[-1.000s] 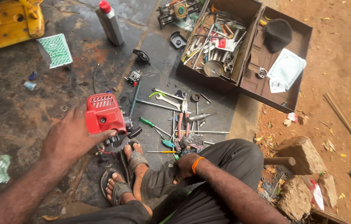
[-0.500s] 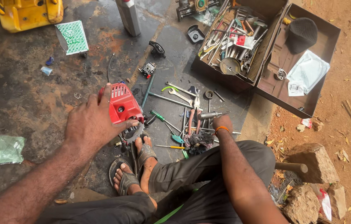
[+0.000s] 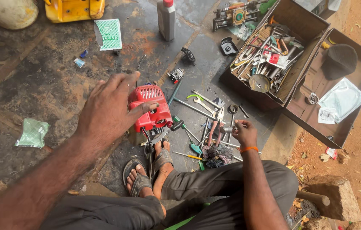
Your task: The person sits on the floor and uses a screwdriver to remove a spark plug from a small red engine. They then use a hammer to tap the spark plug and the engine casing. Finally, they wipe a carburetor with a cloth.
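A small engine with a red cover (image 3: 149, 111) stands on the dark ground just beyond my sandalled feet (image 3: 148, 170). My left hand (image 3: 108, 111) hovers over its left side with fingers spread, one fingertip resting on the red cover. My right hand (image 3: 243, 132) is lower right, its fingers pinched on a small metal part above a scatter of wrenches, pliers and screwdrivers (image 3: 208, 121). A dark rag (image 3: 217, 155) lies just below that hand.
An open metal toolbox (image 3: 274, 59) full of tools sits upper right, its lid holding a dark cap and plastic bags. A grey bottle (image 3: 166, 19), a yellow machine (image 3: 74, 9), a green packet (image 3: 108, 34) and small engine parts lie behind. A stone block (image 3: 326, 196) sits lower right.
My left hand has loosened from the red engine and opened its fingers. My right hand has risen from my knee to the tool pile and picked up a small metal part.
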